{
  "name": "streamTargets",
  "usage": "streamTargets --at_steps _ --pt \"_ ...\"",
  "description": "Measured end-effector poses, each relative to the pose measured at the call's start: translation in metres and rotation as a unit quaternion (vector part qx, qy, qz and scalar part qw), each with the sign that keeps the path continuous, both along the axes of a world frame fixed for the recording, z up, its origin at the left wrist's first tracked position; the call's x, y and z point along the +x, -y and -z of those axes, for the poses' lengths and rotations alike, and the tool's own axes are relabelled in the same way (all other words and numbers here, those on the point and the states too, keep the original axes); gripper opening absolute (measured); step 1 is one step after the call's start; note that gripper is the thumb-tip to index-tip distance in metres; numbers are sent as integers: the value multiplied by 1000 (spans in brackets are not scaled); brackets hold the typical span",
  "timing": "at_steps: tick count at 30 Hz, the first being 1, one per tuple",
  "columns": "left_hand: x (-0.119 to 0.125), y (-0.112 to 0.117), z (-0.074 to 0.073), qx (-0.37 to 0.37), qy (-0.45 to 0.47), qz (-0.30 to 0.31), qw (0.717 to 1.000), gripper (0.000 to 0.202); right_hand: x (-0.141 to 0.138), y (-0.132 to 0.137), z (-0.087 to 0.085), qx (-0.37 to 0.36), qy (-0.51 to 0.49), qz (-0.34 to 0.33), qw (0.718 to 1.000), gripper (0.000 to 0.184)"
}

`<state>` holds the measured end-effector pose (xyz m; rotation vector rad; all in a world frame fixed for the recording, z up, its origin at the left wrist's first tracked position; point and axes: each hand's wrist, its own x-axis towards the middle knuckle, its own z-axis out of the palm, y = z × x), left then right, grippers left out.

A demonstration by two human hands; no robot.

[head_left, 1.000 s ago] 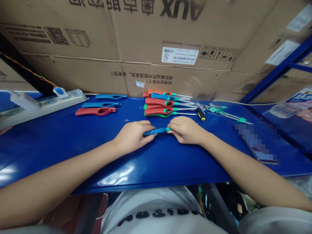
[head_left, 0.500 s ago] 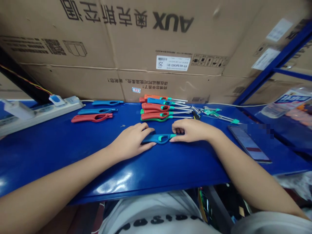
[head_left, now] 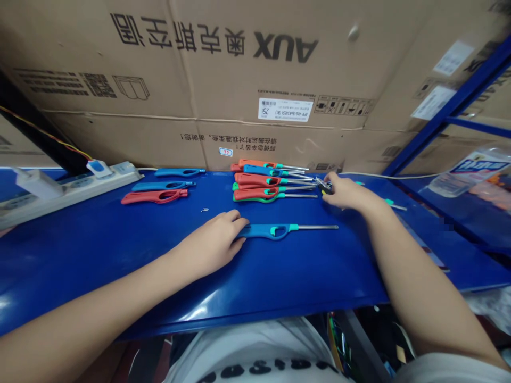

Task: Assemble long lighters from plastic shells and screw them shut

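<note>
My left hand point(head_left: 215, 242) is closed round the rear end of a blue gas lighter point(head_left: 261, 231), which lies level on the table with its metal tube pointing right. A green trigger and collar show on it. My right hand point(head_left: 345, 191) is at the back right, its fingers closed on small pliers point(head_left: 326, 187) with a black and yellow handle, partly hidden by the hand. Beside it lies a stack of several finished-looking lighters in red point(head_left: 255, 194), blue point(head_left: 259, 170) and orange point(head_left: 255, 163), tubes pointing right.
Two blue lighter shells point(head_left: 163, 186) and a red one point(head_left: 154, 197) lie at the left, near a white power strip point(head_left: 75, 186). Tiny metal pieces point(head_left: 205, 209) lie in the middle. Green-collared tubes point(head_left: 395, 205) and a phone point(head_left: 433, 255) are partly hidden by my right arm. A cardboard box point(head_left: 223, 80) stands behind.
My right hand has left the front of the blue lighter and moved back and right to the pliers. The lighter's metal tube is now uncovered. My left hand still holds the rear end.
</note>
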<state>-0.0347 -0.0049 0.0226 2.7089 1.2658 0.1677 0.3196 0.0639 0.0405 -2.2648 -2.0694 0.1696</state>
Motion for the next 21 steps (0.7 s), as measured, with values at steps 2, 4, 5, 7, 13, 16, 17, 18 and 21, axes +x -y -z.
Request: streamTargets --at_steps 2,4,5,7,13,16,17,18,21 --pt "0 2 1 -3 7 5 1000 27 0 1 -7 91 25 22 995 39" --pt "2 4 1 -5 12 13 1000 27 -2 3 -13 189 15 51 981 27" --pt "3 5 2 -5 14 17 1000 27 -5 4 -15 240 -3 58 969 23" --pt "5 7 2 -6 17 28 999 28 -16 7 -16 352 -52 40 934 22" --pt "11 13 1 -7 21 68 997 32 -83 28 10 433 -307 -188 826 27" --pt "13 15 1 9 13 81 997 31 -118 43 25 319 -327 -308 835 25" --pt "13 16 1 14 11 85 996 30 -126 46 29 284 -331 -338 834 27" --pt "14 16 1 17 10 90 996 30 -133 48 32 257 -334 -359 833 28" --pt "16 18 2 18 11 103 994 31 -144 47 39 210 -347 -379 832 30"
